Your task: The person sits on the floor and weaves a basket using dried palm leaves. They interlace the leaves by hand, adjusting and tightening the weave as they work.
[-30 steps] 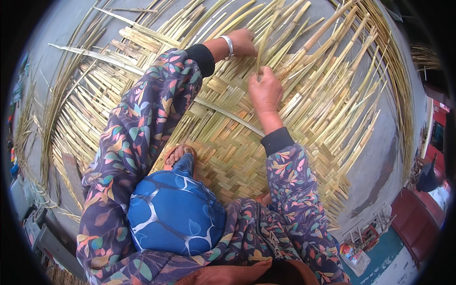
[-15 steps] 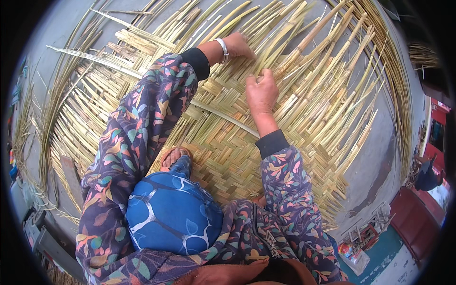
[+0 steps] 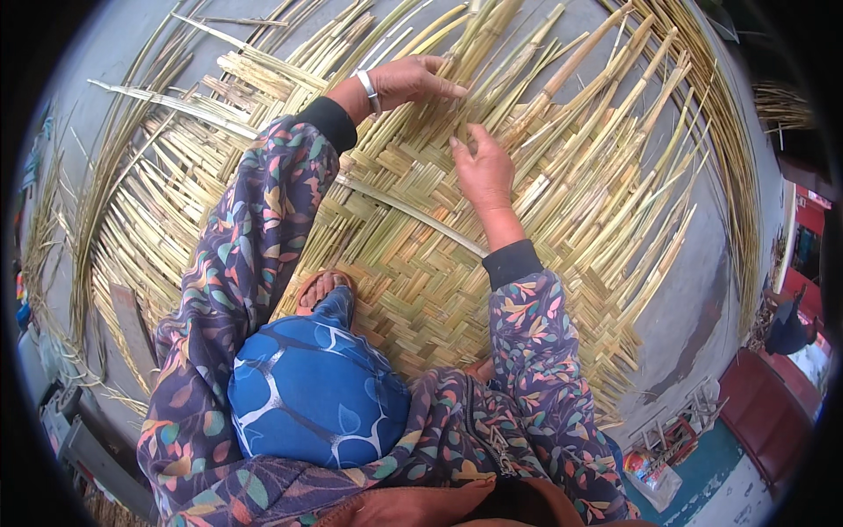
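Note:
A half-woven mat (image 3: 421, 307) of split reeds lies beneath me, its herringbone weave near my feet and loose ends fanning outward. At its far edge my left hand (image 3: 408, 81) is closed around raised reed strips (image 3: 483, 35), thumb across their front and fingers partly behind them. The strips' upper ends are blurred. Just nearer and to the right, my right hand (image 3: 487, 171) hovers over the weave with thumb and forefinger apart, apparently holding nothing. One pale flat strip (image 3: 413, 211) crosses the weave diagonally between my forearms.
My sandalled foot (image 3: 323, 290) and blue-patterned knee (image 3: 320, 391) are over the near part of the mat. Bundles of long thin stalks (image 3: 733, 158) curve along the right side. A wooden slat (image 3: 132, 321) lies at left; a dark red seat (image 3: 768, 413) stands lower right.
My left hand has shifted slightly left, and the strips it holds have swung up and leftward. The right hand's thumb and forefinger have parted.

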